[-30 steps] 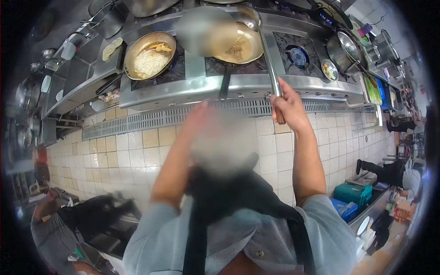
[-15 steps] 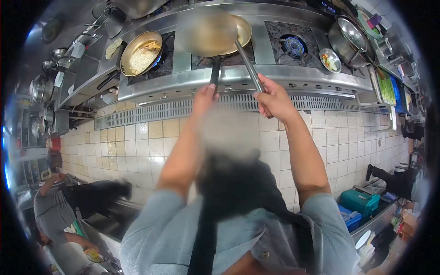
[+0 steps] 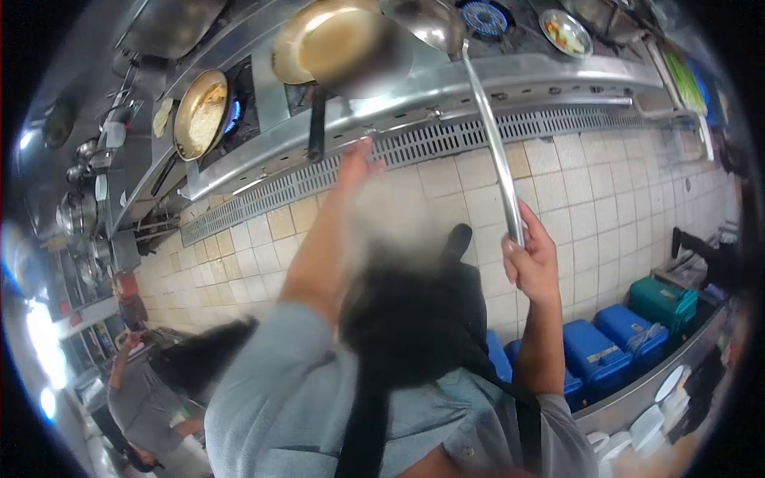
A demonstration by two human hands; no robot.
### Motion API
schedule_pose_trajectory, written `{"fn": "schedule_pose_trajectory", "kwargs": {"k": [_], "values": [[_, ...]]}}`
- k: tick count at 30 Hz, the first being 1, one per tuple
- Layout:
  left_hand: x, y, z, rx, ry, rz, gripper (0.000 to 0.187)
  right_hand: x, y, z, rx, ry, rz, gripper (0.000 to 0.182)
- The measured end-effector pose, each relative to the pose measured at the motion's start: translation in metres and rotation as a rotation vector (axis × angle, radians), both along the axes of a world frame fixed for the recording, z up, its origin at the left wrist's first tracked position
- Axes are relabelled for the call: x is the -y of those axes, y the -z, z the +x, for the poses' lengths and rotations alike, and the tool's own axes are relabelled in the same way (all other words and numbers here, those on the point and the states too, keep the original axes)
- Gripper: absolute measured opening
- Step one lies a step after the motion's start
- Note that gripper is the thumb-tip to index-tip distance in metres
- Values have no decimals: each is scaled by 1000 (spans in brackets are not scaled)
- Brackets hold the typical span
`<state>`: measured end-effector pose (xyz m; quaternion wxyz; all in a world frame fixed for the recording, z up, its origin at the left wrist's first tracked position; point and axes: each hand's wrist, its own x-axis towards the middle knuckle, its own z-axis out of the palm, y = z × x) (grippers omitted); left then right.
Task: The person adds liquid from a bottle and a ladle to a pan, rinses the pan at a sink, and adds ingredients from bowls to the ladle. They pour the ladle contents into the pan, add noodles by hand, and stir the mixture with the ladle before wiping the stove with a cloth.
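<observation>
My right hand (image 3: 531, 255) is wrapped round the end of a long-handled metal ladle (image 3: 492, 131), whose wide bowl is up over the stove. My left hand (image 3: 358, 166) is off the black handle (image 3: 317, 126) of a frying pan, a little to its right, with fingers apart and nothing in them. That frying pan (image 3: 287, 49) sits on the stove's middle burner; a blur hides part of its inside. Farther left, a second frying pan (image 3: 201, 115) with pale and orange food is tilted in view over a blue flame.
Another burner (image 3: 484, 17) is lit at the back. Beside it stands a metal bowl (image 3: 566, 33) of cut vegetables. A slotted floor drain (image 3: 446, 123) runs before the stove. Blue bins (image 3: 598, 350) are behind at right; another person (image 3: 147, 398) is at lower left.
My left hand has let go of the pan handle. My right hand has drawn back and right with the ladle, whose bowl now shows right of the pan. The view has turned.
</observation>
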<state>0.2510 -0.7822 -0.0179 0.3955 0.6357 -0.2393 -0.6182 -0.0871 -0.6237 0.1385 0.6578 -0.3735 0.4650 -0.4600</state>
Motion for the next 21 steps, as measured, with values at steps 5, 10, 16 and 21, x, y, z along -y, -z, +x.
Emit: {"fn": "schedule_pose_trajectory", "kwargs": {"k": [5, 10, 16, 21], "values": [[33, 25, -24, 90, -130, 37, 55, -73, 20, -53, 9, 191, 149, 62], [59, 93, 7, 110, -145, -89, 45, -126, 55, -81, -29, 349, 287, 62], [55, 97, 2, -57, -276, -184, 36, -157, 102, -94, -31, 411, 436, 63], [52, 75, -20, -315, -567, -126, 35, -169, 131, -106, -91, 416, 576, 64]]}}
